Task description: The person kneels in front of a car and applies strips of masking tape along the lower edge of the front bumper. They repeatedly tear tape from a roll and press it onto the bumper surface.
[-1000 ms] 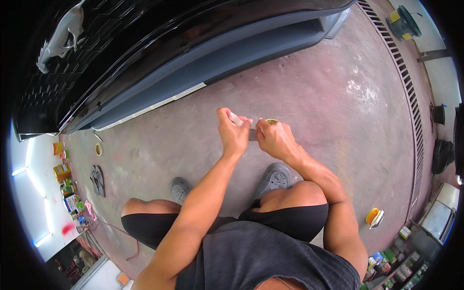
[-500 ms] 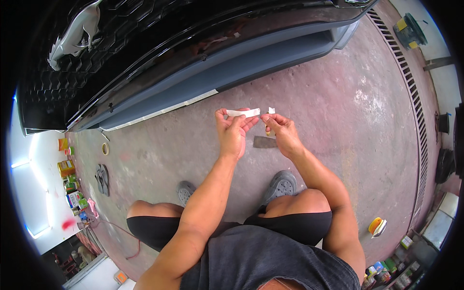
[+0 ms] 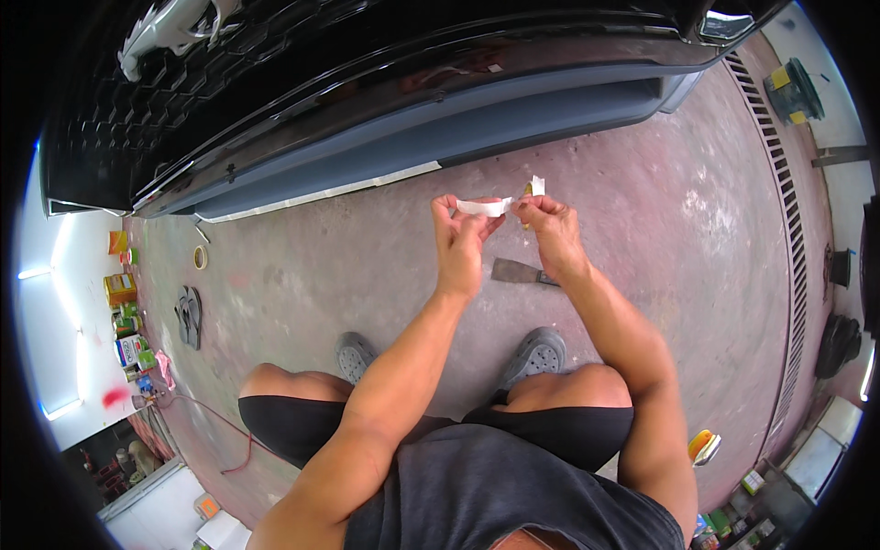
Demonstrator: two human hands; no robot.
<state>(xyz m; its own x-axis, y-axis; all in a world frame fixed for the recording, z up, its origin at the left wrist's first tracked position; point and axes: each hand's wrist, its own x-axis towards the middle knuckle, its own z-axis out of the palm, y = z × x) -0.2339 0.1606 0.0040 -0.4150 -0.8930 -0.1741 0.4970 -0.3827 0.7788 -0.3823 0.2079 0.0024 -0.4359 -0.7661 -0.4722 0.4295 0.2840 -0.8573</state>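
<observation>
My left hand [image 3: 458, 259] holds a short strip of white masking tape [image 3: 480, 209] between its fingers, at the middle of the view. Beside it, my right hand [image 3: 559, 240] pinches at the strip's right end. Its fingers also hold a small yellow object, mostly hidden, and a white scrap [image 3: 538, 185] sticks up from there. Both hands are in the air, in front of the lower bumper [image 3: 513, 130] of a black car. Pale tape [image 3: 321, 194] runs along the left part of the bumper's lower edge. Under my right wrist, a flat scraper [image 3: 515, 270] lies on the floor.
A tape roll [image 3: 201, 249] and dark flip-flops [image 3: 188, 316] are on the concrete floor at left. Cans line the left wall. A drain grate [image 3: 784, 183] curves along the right, with a dark bucket [image 3: 794, 92] beyond it. A yellow-and-white object [image 3: 704, 447] sits by my right elbow.
My hands have come closer together; the right fingers now meet the strip's end. The view has shifted, so the bumper appears higher and further right.
</observation>
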